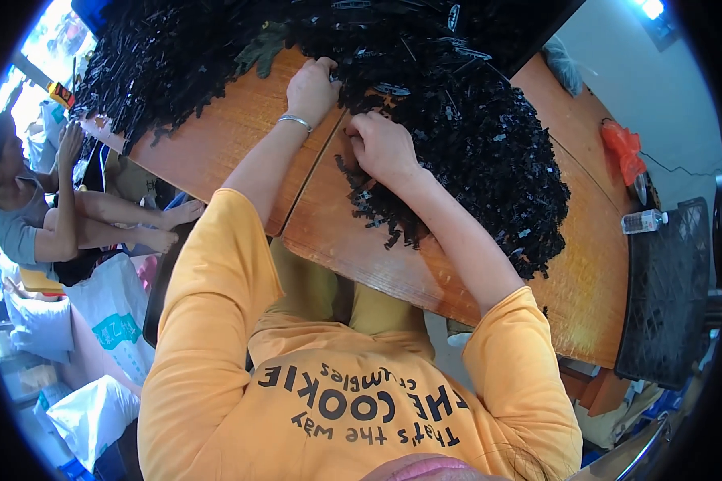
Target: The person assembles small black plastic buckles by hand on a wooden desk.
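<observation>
A large heap of small black plastic-looking pieces (489, 160) spreads over the wooden table (329, 232). My left hand (313, 90), with a bracelet at the wrist, is at the heap's near edge. Its fingers are curled in, and a small bit shows by the fingertips, too small to name. Closer to me and to the right, my right hand (383, 146) rests low over the table beside the black pieces. Its fingers are bent together, hiding whatever may be in them. A dark green glove (261, 52) lies on the heap, left of my left hand.
Toward the right stand a red plastic bag (622, 151), a clear bottle (644, 221) and a black plastic crate (667, 297). Another person (48, 192) sits at the left, bare feet near the table. White sacks (108, 317) stand below them. A seam runs across the tabletop.
</observation>
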`<action>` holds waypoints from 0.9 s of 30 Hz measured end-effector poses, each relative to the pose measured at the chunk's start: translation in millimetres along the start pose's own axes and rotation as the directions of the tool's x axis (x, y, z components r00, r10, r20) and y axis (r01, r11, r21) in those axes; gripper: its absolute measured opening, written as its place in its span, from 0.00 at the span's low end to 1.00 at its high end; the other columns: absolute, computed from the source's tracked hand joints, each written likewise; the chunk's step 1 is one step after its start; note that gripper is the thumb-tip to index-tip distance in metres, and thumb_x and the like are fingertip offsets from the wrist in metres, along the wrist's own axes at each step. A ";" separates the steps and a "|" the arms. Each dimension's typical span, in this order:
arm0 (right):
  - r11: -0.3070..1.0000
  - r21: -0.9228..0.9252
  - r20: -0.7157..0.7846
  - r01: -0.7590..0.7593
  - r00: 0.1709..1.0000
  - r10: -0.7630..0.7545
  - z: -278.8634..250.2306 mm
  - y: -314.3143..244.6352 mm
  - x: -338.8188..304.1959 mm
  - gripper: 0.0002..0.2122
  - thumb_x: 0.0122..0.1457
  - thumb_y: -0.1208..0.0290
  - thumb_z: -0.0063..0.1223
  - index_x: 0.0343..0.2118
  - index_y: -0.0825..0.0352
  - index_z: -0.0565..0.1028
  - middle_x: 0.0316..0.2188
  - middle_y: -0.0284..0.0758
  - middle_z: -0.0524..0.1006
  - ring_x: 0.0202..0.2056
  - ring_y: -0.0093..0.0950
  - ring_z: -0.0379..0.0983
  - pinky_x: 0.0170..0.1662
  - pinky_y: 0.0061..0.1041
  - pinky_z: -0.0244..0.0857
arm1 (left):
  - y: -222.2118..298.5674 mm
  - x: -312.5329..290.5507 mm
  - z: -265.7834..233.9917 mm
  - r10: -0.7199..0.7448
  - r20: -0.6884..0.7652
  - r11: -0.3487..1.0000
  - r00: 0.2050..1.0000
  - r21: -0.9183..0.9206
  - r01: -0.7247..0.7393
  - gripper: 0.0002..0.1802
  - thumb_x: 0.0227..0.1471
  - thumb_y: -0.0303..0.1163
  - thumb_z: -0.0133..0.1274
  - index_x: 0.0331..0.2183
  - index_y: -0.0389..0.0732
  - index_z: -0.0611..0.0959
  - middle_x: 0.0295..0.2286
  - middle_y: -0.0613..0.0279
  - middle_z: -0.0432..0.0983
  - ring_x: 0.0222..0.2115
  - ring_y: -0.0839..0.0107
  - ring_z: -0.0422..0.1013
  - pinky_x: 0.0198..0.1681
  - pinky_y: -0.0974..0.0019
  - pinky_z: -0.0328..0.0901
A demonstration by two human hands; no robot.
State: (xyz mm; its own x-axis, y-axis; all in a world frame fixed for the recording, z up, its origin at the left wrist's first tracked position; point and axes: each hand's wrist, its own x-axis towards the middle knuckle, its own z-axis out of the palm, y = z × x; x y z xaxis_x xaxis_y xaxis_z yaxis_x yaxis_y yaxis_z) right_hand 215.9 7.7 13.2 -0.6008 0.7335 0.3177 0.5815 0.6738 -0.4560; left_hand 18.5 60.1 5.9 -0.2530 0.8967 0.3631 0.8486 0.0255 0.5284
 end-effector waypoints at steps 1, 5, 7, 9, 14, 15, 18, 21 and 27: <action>1.000 -0.002 -0.002 -0.002 1.000 0.002 -3.1 -0.4 -2.2 0.06 0.59 0.73 0.57 0.38 0.63 0.81 0.38 0.40 0.82 0.41 0.44 0.80 0.43 0.43 0.75 | 0.6 2.0 6.2 0.005 -0.013 0.998 1.000 0.064 -0.005 0.21 0.52 0.31 0.65 0.50 0.44 0.85 0.44 0.49 0.82 0.46 0.49 0.80 0.51 0.50 0.74; 1.000 0.020 0.009 -0.001 1.000 0.000 -9.6 1.8 -9.5 0.06 0.59 0.73 0.57 0.38 0.64 0.81 0.37 0.40 0.82 0.41 0.44 0.80 0.42 0.42 0.75 | 2.8 1.9 16.6 -0.012 -0.040 0.994 0.999 0.111 0.016 0.23 0.52 0.30 0.64 0.52 0.45 0.83 0.47 0.47 0.80 0.47 0.47 0.78 0.53 0.51 0.73; 1.000 0.018 0.004 0.012 1.000 -0.012 -11.0 0.8 -10.4 0.06 0.59 0.73 0.57 0.38 0.64 0.81 0.37 0.40 0.82 0.40 0.44 0.81 0.42 0.42 0.75 | -3.7 1.8 12.9 -0.030 -0.073 0.997 0.997 0.064 0.035 0.24 0.51 0.29 0.64 0.52 0.43 0.83 0.46 0.48 0.81 0.46 0.48 0.79 0.53 0.51 0.72; 0.997 0.072 -0.068 0.024 0.997 -0.020 -10.5 -0.2 -13.7 0.06 0.59 0.73 0.58 0.38 0.65 0.81 0.36 0.40 0.82 0.39 0.43 0.81 0.42 0.40 0.75 | -10.1 -6.7 9.3 -0.103 -0.107 0.994 0.989 -0.043 0.099 0.23 0.51 0.28 0.64 0.51 0.42 0.84 0.44 0.48 0.82 0.45 0.47 0.79 0.52 0.52 0.72; 0.987 0.155 -0.159 0.051 0.987 -0.026 -14.5 -8.2 -15.9 0.05 0.57 0.76 0.61 0.36 0.66 0.81 0.34 0.39 0.81 0.34 0.38 0.81 0.39 0.35 0.75 | -32.7 -33.7 -11.2 -0.225 -0.048 0.952 0.973 -0.224 0.209 0.21 0.52 0.26 0.64 0.49 0.36 0.84 0.37 0.56 0.84 0.38 0.62 0.82 0.42 0.62 0.74; 0.980 0.193 -0.161 0.048 0.987 -0.017 -17.2 -12.4 -14.9 0.05 0.57 0.77 0.62 0.36 0.66 0.81 0.33 0.38 0.81 0.32 0.36 0.81 0.37 0.32 0.74 | -34.9 -40.9 -14.6 -0.299 0.040 0.870 0.953 -0.399 0.290 0.20 0.52 0.26 0.65 0.48 0.35 0.85 0.36 0.57 0.84 0.38 0.65 0.81 0.44 0.63 0.73; 0.959 0.268 -0.211 0.093 0.977 -0.036 -24.8 -26.2 -10.5 0.03 0.57 0.76 0.62 0.34 0.65 0.80 0.32 0.37 0.80 0.33 0.39 0.80 0.36 0.36 0.74 | -37.6 -63.8 -27.3 -0.309 0.194 0.681 0.931 -0.638 0.359 0.17 0.53 0.23 0.66 0.46 0.33 0.85 0.37 0.59 0.84 0.39 0.71 0.79 0.45 0.68 0.73; 0.935 0.323 -0.274 0.146 0.960 -0.056 -34.4 -41.9 -7.5 0.03 0.57 0.78 0.63 0.33 0.66 0.80 0.30 0.37 0.79 0.30 0.37 0.79 0.33 0.33 0.73 | -26.9 -87.6 -44.8 -0.175 0.273 0.522 0.946 -0.789 0.324 0.17 0.57 0.20 0.63 0.48 0.32 0.83 0.40 0.60 0.83 0.40 0.75 0.78 0.46 0.72 0.73; 0.933 0.271 -0.310 0.237 0.939 -0.148 -42.3 -53.0 -10.0 0.04 0.58 0.80 0.64 0.35 0.67 0.81 0.33 0.36 0.80 0.32 0.34 0.80 0.35 0.28 0.74 | 13.5 -114.4 -87.0 0.011 0.337 0.434 0.942 -0.850 0.299 0.18 0.59 0.20 0.61 0.51 0.31 0.80 0.44 0.59 0.82 0.43 0.75 0.79 0.49 0.72 0.74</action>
State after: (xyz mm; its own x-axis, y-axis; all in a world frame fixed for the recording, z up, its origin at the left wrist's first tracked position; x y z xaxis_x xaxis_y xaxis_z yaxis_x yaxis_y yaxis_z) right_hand 214.3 -31.6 69.4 -0.4799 0.6169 0.6238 0.2516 0.7779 -0.5758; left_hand 18.5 -80.6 38.4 -0.0727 0.9934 0.0891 -0.1025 -0.0963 0.9901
